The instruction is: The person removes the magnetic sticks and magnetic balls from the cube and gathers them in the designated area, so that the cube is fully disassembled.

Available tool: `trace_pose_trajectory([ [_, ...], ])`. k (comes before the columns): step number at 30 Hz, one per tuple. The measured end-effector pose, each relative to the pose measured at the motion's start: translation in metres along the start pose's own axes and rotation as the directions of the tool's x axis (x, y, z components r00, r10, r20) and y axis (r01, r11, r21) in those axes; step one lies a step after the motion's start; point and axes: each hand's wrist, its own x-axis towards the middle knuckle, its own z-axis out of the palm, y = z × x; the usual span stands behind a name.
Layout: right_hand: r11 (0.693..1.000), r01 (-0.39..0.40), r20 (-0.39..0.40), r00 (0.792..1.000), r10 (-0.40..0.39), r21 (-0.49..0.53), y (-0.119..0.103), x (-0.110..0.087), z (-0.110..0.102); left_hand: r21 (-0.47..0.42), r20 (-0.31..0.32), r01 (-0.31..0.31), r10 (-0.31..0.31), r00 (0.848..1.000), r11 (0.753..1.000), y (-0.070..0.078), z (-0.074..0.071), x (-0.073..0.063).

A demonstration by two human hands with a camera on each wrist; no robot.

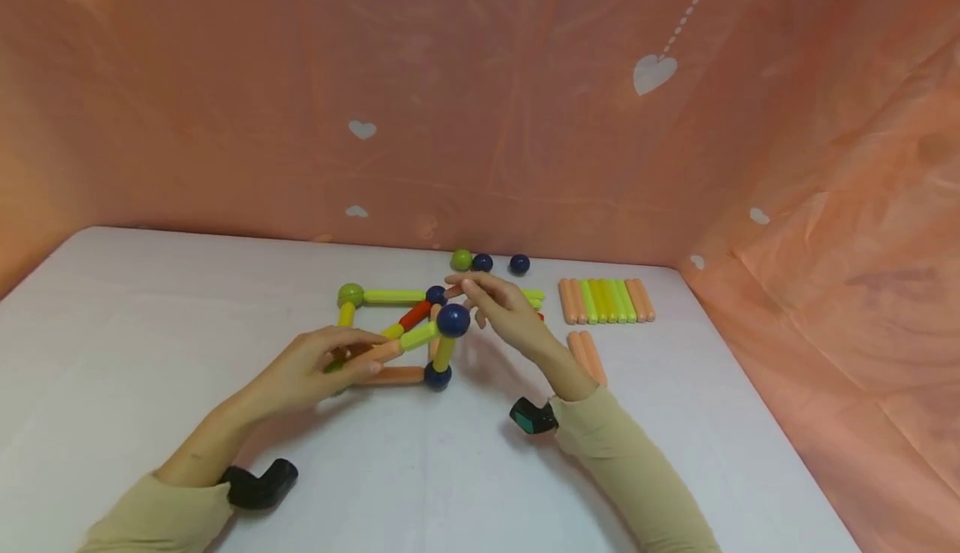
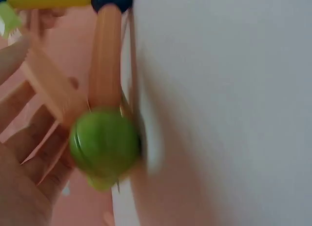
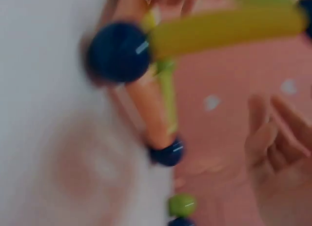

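A stick-and-ball frame stands on the white table. My left hand (image 1: 318, 369) pinches an orange stick (image 2: 51, 84) between thumb and fingers; it slopes up from a green ball (image 2: 105, 143). In line with it runs a yellow-green stick (image 1: 418, 336) ending at a raised dark blue ball (image 1: 453, 320). Under that ball, a yellow stick (image 1: 443, 354) rises from a lower blue ball (image 1: 438, 375). My right hand (image 1: 510, 311) hovers just right of the raised ball, its fingers loosely bent with nothing seen in them. The left fingers partly hide the frame's near-left corner.
Behind the frame lie a loose green ball (image 1: 461, 259) and blue balls (image 1: 520, 263). To the right is a row of orange, green and yellow sticks (image 1: 606, 301), with two orange sticks (image 1: 587, 357) nearer. A pink curtain (image 1: 480, 103) hangs behind the white table (image 1: 187, 286).
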Motion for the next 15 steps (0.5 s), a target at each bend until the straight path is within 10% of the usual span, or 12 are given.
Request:
trace_pose_trajectory([
  [6,0.983,0.181,0.153,0.972,-0.181,0.012,-0.027,-0.016,-0.001,-0.048,-0.073,-0.095,0.092,0.993,0.994,0.014,0.009,0.009],
  [15,0.976,0.188,0.151,0.974,-0.171,-0.106,-0.039,-0.021,0.006,-0.075,-0.134,-0.122,0.111,0.985,0.99,0.025,0.02,0.019],
])
